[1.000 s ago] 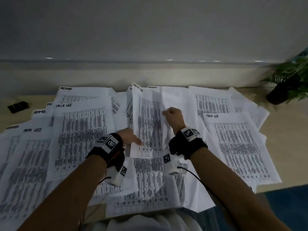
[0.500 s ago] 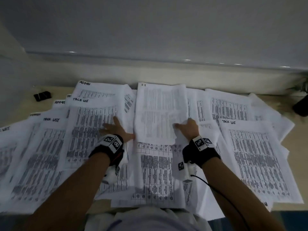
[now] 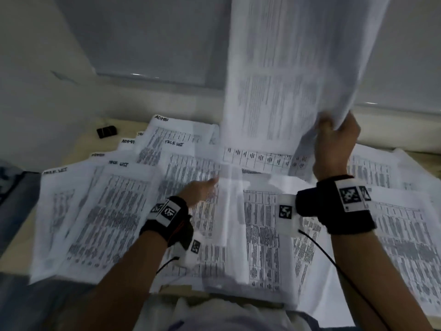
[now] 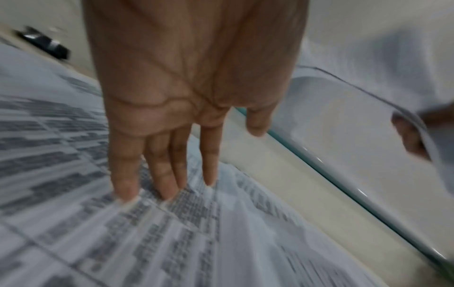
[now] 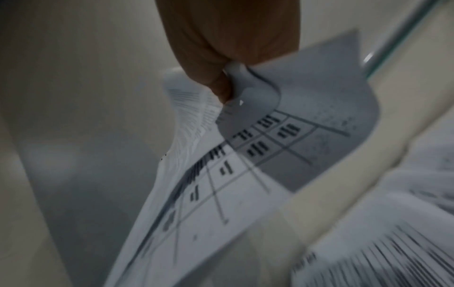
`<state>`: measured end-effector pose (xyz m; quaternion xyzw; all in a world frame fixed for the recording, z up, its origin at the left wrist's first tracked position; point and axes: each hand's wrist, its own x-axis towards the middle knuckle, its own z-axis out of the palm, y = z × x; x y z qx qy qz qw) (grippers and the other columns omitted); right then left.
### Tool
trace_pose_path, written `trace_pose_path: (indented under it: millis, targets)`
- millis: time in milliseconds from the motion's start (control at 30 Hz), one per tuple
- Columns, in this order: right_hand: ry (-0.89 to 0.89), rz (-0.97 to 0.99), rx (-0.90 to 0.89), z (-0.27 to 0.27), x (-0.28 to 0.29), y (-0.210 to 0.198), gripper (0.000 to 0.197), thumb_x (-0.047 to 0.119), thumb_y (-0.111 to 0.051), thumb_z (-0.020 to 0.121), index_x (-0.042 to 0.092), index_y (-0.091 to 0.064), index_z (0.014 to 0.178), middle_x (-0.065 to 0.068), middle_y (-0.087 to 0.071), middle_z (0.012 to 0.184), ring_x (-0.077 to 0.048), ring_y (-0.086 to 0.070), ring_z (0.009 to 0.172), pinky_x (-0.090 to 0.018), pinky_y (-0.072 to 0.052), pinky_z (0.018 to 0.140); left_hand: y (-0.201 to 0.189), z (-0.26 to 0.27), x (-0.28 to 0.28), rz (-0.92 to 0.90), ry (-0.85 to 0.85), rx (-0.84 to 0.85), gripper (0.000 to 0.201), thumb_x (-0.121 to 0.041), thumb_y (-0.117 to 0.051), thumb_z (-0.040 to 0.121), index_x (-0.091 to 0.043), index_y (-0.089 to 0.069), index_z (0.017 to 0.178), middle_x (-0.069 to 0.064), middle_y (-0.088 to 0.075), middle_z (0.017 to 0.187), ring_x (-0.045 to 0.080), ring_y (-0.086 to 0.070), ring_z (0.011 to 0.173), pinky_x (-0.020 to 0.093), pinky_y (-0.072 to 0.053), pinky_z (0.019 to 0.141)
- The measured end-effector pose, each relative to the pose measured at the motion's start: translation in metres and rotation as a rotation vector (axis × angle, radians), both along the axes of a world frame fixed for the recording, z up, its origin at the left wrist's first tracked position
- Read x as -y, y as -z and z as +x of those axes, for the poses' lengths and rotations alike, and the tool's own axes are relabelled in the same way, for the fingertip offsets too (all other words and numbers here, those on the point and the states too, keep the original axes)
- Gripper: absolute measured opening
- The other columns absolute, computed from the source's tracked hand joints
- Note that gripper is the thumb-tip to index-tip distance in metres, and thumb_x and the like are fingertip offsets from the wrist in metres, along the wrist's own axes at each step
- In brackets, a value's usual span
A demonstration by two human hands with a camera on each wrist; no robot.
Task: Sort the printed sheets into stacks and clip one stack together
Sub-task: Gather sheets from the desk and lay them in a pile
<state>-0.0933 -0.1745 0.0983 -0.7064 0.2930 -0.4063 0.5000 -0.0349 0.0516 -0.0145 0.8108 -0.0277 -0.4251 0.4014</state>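
Many printed sheets [image 3: 114, 211] with tables lie spread and overlapping over the table. My right hand [image 3: 334, 137] is raised above them and pinches the lower edge of a printed sheet [image 3: 286, 68] that stands up in the air; the right wrist view shows the same lifted sheet [image 5: 245, 155] crumpled between thumb and fingers. My left hand [image 3: 200, 189] lies low with straight fingers [image 4: 159, 174] whose tips touch the sheets [image 4: 123, 223] on the table. A black binder clip [image 3: 107, 132] sits at the far left by the wall, also seen as the clip [image 4: 44, 44].
A pale wall with a glass edge [image 4: 343, 174] runs along the back of the table. The table's front edge [image 3: 176, 289] shows just below the papers, close to my body. The frames are blurred by motion.
My right hand has risen from the table, lifting a sheet up in front of the wall. The left hand has shifted right and stays flat on the papers.
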Motion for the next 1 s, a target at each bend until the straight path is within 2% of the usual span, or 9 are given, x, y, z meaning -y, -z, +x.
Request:
trace_pose_path:
  millis: [167,333,433,500,600,700,767,900,1000]
  targets:
    - [-0.255,0.259,-0.572,0.000,-0.034,0.084,0.023,0.006,-0.052,0.084,-0.004,-0.062,0.102,-0.018,-0.065,0.094,-0.027,-0.062,0.085,-0.034,-0.054,0.071,-0.002,0.028,-0.060,0.421,-0.422,0.242,0.057,-0.037,-0.035,0.098,-0.001,-0.032,0.142,0.025,-0.025,0.151,0.038,-0.024,0.140,0.042,-0.023,0.114]
    - [-0.430,0.334,-0.893,-0.002,-0.086,0.134,0.016,0.006,-0.050,0.086,-0.002,-0.048,0.100,-0.015,-0.051,0.094,-0.022,-0.049,0.091,-0.031,-0.037,0.075,0.005,0.030,-0.080,0.481,-0.200,0.132,0.062,-0.046,-0.022,0.098,-0.008,-0.022,0.148,0.023,-0.011,0.155,0.040,-0.011,0.143,0.046,-0.012,0.118]
    - [-0.465,0.376,-0.845,0.004,-0.132,0.138,0.032,0.005,-0.050,0.087,0.006,-0.029,0.110,-0.006,-0.052,0.090,-0.026,-0.051,0.094,-0.034,-0.043,0.080,0.012,0.027,-0.075,0.431,-0.074,0.122,0.059,-0.042,-0.020,0.100,-0.008,-0.019,0.148,0.020,-0.010,0.157,0.038,-0.009,0.144,0.045,-0.010,0.118]
    - [-0.429,0.275,-0.834,0.007,-0.154,0.133,0.045,0.002,-0.049,0.084,0.004,-0.028,0.124,-0.017,-0.059,0.105,-0.034,-0.059,0.098,-0.042,-0.051,0.085,0.013,0.031,-0.085,0.415,-0.033,0.108,0.057,-0.041,-0.018,0.099,-0.009,-0.021,0.147,0.019,-0.015,0.156,0.036,-0.010,0.144,0.047,-0.011,0.119]
    - [-0.404,-0.069,-0.822,0.014,-0.167,0.110,0.030,0.001,-0.048,0.085,-0.002,-0.049,0.115,-0.024,-0.064,0.108,-0.038,-0.062,0.099,-0.037,-0.048,0.076,0.015,0.052,-0.125,0.497,-0.116,0.210,0.064,-0.043,-0.036,0.096,-0.007,-0.023,0.147,0.024,-0.016,0.155,0.039,-0.012,0.143,0.048,-0.012,0.118]
    - [-0.379,-0.410,-0.678,0.026,-0.174,0.071,0.025,0.004,-0.047,0.090,-0.002,-0.057,0.112,-0.025,-0.068,0.101,-0.037,-0.065,0.090,-0.032,-0.043,0.069,0.023,0.066,-0.179,0.649,-0.307,0.200,0.103,-0.053,-0.061,0.080,-0.003,-0.005,0.150,0.022,0.000,0.157,0.040,0.000,0.145,0.052,-0.009,0.119]
    - [-0.311,-0.446,-0.467,0.035,-0.180,0.042,0.024,0.006,-0.047,0.090,-0.001,-0.058,0.110,-0.022,-0.068,0.086,-0.031,-0.063,0.072,-0.024,-0.035,0.060,0.032,0.069,-0.197,0.741,-0.295,0.217,0.107,-0.062,-0.067,0.068,0.000,-0.024,0.145,0.023,-0.017,0.151,0.042,-0.014,0.140,0.054,-0.019,0.114]
    - [-0.192,-0.220,-0.154,0.056,-0.190,0.012,0.019,0.001,-0.045,0.089,-0.002,-0.057,0.104,-0.001,-0.056,0.077,-0.001,-0.048,0.060,-0.007,-0.036,0.049,0.038,0.074,-0.199,0.553,-0.305,0.272,0.068,-0.036,-0.063,0.085,0.013,-0.045,0.128,0.027,-0.045,0.137,0.042,-0.048,0.122,0.049,-0.044,0.101]
    - [-0.187,-0.091,-0.161,0.067,-0.203,0.031,0.014,0.000,-0.045,0.089,0.004,-0.055,0.098,-0.003,-0.052,0.078,0.000,-0.044,0.062,-0.003,-0.035,0.048,0.033,0.085,-0.211,0.427,-0.399,0.350,0.035,-0.019,-0.057,0.090,0.015,-0.062,0.099,0.030,-0.062,0.115,0.042,-0.059,0.110,0.041,-0.049,0.089]
